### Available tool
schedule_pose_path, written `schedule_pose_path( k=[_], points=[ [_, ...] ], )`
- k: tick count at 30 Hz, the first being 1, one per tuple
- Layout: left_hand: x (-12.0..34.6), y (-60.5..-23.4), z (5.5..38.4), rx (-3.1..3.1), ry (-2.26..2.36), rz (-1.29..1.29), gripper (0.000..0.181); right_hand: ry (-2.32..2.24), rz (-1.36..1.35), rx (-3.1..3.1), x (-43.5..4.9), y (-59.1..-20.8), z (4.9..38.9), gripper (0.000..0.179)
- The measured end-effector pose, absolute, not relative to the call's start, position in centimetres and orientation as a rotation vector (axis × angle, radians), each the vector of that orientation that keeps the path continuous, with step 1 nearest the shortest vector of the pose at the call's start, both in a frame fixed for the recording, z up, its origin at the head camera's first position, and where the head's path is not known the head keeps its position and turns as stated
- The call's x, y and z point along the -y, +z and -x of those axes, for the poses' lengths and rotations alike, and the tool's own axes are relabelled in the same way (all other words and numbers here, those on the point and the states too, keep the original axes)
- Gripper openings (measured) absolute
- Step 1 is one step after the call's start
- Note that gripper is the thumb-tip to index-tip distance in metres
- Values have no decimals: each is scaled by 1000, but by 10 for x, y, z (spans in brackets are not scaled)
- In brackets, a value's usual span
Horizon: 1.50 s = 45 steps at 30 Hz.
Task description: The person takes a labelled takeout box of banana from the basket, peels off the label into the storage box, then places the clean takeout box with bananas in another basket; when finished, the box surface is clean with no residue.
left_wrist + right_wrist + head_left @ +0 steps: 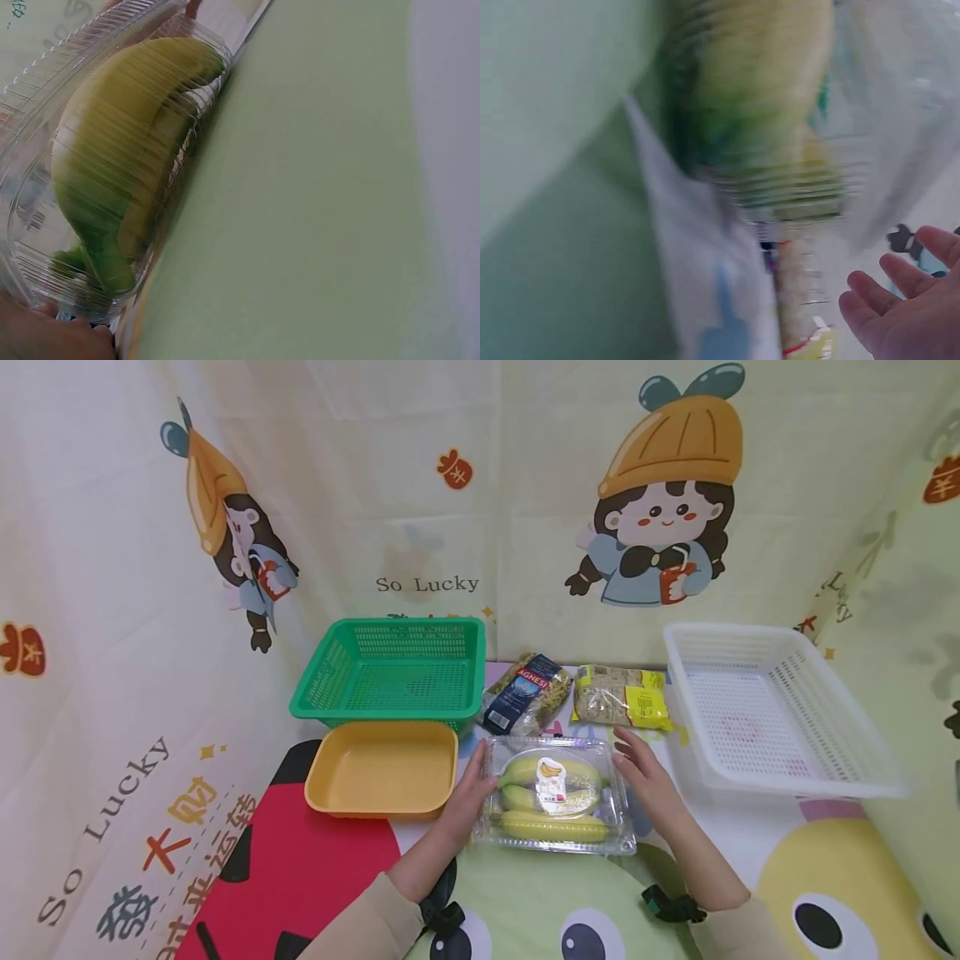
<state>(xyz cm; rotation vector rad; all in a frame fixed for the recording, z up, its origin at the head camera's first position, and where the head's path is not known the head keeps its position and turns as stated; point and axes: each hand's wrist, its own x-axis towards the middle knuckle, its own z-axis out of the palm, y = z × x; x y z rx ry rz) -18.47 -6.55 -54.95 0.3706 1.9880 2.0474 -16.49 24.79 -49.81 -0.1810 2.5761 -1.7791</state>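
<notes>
A clear plastic box of bananas (551, 827) lies in front of me, its lid bearing a white label with a banana picture. Greenish-yellow bananas (112, 142) show through its ribbed wall in the left wrist view. My left hand (467, 797) is against the box's left side, thumb at the edge and fingers stretched along it; part of it is hidden in the left wrist view. At the right side, my right hand (648, 777) has its fingers spread beside the box. In the right wrist view its fingers (907, 277) are apart from the blurred box and hold nothing.
Left of the box is a yellow-orange basin (382, 810), with a green basket (386, 714) behind it. Beyond the box lie an AGNESI pasta bag (525, 693) and a yellow-labelled clear bag (622, 697). A white basket (787, 777) stands at the right, before a printed cloth backdrop.
</notes>
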Motion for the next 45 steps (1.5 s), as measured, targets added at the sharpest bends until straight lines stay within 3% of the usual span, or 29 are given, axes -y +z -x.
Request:
schedule_pose_path(
  k=[12,30,42,45],
  points=[
    [67,-548,185,-1983,2028,-339,69,-1457,567,-2830,-228,-460,150,42],
    [66,-547,184,-1973,2051,-371,69,-902,745,-2827,-198,-463,154,35],
    [65,-547,184,-1970,2052,-344,70,-822,776,-2878,-195,-462,158,7],
    [66,-546,183,-1968,2059,-352,71,-804,809,-2858,-195,-461,159,7]
  ],
)
